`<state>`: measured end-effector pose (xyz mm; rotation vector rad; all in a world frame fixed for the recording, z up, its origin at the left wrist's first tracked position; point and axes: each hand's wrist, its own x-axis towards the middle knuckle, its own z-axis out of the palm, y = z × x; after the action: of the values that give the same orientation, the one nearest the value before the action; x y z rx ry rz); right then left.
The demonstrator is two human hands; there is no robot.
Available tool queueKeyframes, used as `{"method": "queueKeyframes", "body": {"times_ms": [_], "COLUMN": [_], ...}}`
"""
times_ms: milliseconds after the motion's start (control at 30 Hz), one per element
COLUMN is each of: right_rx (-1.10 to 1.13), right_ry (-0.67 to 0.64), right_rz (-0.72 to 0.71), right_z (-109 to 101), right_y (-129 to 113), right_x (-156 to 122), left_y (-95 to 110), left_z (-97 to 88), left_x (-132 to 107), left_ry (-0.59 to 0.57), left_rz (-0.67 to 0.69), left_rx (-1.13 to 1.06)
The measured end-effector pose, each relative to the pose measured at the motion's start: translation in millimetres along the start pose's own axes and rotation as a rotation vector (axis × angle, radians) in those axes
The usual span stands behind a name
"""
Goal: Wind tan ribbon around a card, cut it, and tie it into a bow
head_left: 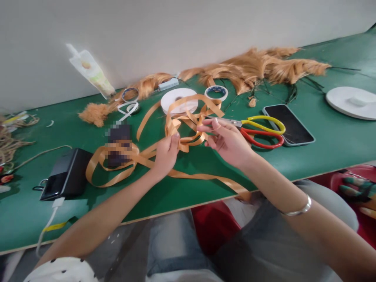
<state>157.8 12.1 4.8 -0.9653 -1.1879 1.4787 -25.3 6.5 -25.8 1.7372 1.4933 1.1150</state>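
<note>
My left hand (167, 154) is closed on a satiny orange ribbon (173, 127), thumb on top, with loops rising above the fist. Ribbon tails trail left into a loose coil and right over the table's front edge. Close by on the right, my right hand (227, 141) has thumb and fingertips pinched together beside the loops; what lies between them is too small to make out. Scissors (263, 131) with one yellow and one red handle lie just behind the right hand, their blades partly covered by it.
Bundles of tan fibre (252, 68) line the wall. Behind the ribbon are a white spool (179, 102) and a tape roll (216, 93). A phone (289, 124) and a white disc (352, 102) lie right. A black power bank (67, 172) with a white cable stands left.
</note>
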Motion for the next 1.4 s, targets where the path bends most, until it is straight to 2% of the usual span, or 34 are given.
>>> {"method": "queueKeyframes", "body": {"times_ms": [67,100,200,267,333,400,467,567,633,700,767,833,933,1000,1067,1133,1233,1333,1400], "right_rx": [0.023,-0.064,-0.639,-1.059,-1.249,-1.150,-0.819,-0.224,0.037,0.146,0.109,-0.126,-0.784,-1.192,-1.381,-1.315,-0.816,-0.220,-0.003], "right_ry": [-0.085,-0.129,-0.215,-0.113,0.099,0.261,0.301,0.174,0.072,0.006,-0.042,-0.111,-0.161,-0.087,0.060,0.210,0.324,0.253,0.152], "right_rz": [0.034,0.035,-0.025,-0.094,-0.158,-0.198,-0.220,-0.123,-0.003,0.063,0.044,-0.010,-0.096,-0.123,-0.126,-0.172,-0.245,-0.124,-0.028], "right_z": [-1,-2,-3,-4,-4,-4,-3,0,1,3,3,4,2,0,-2,-4,-6,-7,-10], "right_y": [-2,-2,-3,-1,2,3,2,0,-1,0,0,-1,-2,-1,0,0,-4,-10,-13], "right_x": [-1,-1,-3,-3,-3,-2,-1,-1,-1,-1,-2,-4,-6,-7,-6,-4,0,3,4], "left_y": [-3,-4,-8,-9,-10,-11,-12,-12,-14,-15,-17,-17,-16,-14,-14,-14,-14,-14,-14], "left_z": [0.4,0.5,0.7,0.9,1.3,2.0,2.6,3.3,3.5,3.6,3.6,3.4,2.8,2.4,2.2,2.3,2.4,2.3,2.2], "left_x": [1,1,1,2,2,3,3,3,4,5,6,6,7,7,7,8,9,9,10], "left_ry": [0.027,0.050,0.119,0.149,0.162,0.159,0.149,0.136,0.142,0.156,0.169,0.187,0.229,0.263,0.296,0.325,0.355,0.353,0.359], "left_rz": [-0.050,-0.066,-0.082,-0.085,-0.094,-0.101,-0.111,-0.132,-0.132,-0.124,-0.126,-0.132,-0.138,-0.142,-0.141,-0.136,-0.129,-0.143,-0.151], "left_rx": [-0.064,-0.093,-0.159,-0.186,-0.207,-0.226,-0.245,-0.262,-0.256,-0.253,-0.258,-0.265,-0.273,-0.289,-0.305,-0.331,-0.379,-0.368,-0.368]}}
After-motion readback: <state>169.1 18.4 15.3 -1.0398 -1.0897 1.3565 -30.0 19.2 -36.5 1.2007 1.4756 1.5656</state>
